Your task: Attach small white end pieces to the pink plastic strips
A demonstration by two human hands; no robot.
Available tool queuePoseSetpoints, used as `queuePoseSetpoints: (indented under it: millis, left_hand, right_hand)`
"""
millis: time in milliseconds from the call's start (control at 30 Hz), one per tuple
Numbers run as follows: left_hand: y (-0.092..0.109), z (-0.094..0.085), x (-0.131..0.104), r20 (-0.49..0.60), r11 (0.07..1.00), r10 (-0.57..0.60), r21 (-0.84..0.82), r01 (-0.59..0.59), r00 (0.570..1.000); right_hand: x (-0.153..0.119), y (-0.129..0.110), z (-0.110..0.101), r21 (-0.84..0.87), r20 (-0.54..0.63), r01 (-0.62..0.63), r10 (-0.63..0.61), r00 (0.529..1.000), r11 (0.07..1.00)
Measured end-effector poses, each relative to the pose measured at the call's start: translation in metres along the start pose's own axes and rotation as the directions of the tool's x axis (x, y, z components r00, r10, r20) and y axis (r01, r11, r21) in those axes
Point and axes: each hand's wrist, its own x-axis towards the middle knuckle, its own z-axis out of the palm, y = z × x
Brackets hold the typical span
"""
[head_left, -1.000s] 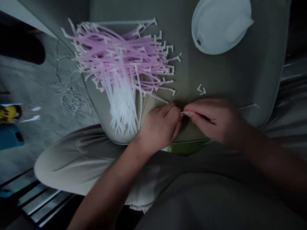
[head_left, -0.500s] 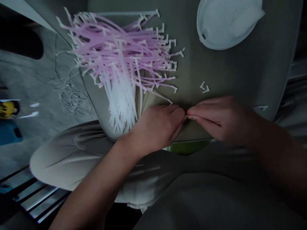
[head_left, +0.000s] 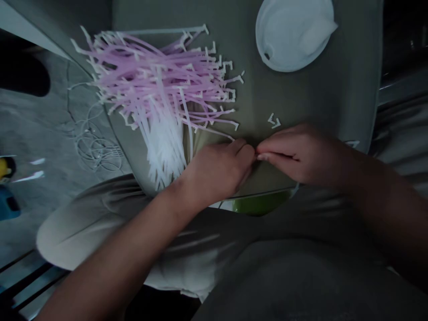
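Left hand (head_left: 222,171) and right hand (head_left: 301,154) have edged closer to two small white clips (head_left: 274,121). Right thumb and forefinger pinch a thin pale piece (head_left: 257,155) beside the left's curled fingers, their grip hidden. Beyond, purple and white strips (head_left: 160,84) lie heaped leftward, a white dish (head_left: 284,35) rightward.

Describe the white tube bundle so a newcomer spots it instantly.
On the grey-green surface, find the big pink tube pile. The white tube bundle fans out from its near side, left of the left hand. Unlike the pink tubes, it's white and runs roughly crosswise to them.
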Motion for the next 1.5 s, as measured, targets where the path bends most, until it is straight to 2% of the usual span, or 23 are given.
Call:
queuePoseSetpoints:
  millis: [300, 700, 967, 1267, 1500]
  left_hand:
    - [0.000, 0.000, -0.005, -0.075, 0.994, -0.045, -0.106, 0.037, 0.996]
    - [0.003, 0.006, -0.002, -0.115, 0.977, -0.127, -0.187, 0.104, 0.985]
    - [-0.002, 0.004, 0.002, -0.096, 0.979, -0.107, -0.181, 0.088, 0.990]
    - [-0.002, 0.007, 0.002, -0.120, 0.989, -0.078, -0.138, 0.061, 0.990]
    - [-0.001, 0.007, 0.001, -0.142, 0.986, -0.095, -0.149, 0.073, 0.985]
  right_hand:
    - [-0.004, -0.008, 0.002, 0.162, -0.132, -0.159, 0.180, 0.975, 0.974]
    - [-0.005, -0.006, 0.011, 0.224, -0.225, -0.159, 0.210, 0.951, 0.962]
    - [-0.003, -0.006, 0.010, 0.228, -0.246, -0.142, 0.198, 0.949, 0.963]
    - [-0.001, -0.008, 0.008, 0.204, -0.197, -0.171, 0.211, 0.957, 0.964]
    - [-0.002, -0.008, 0.008, 0.287, -0.188, -0.208, 0.268, 0.945, 0.935]
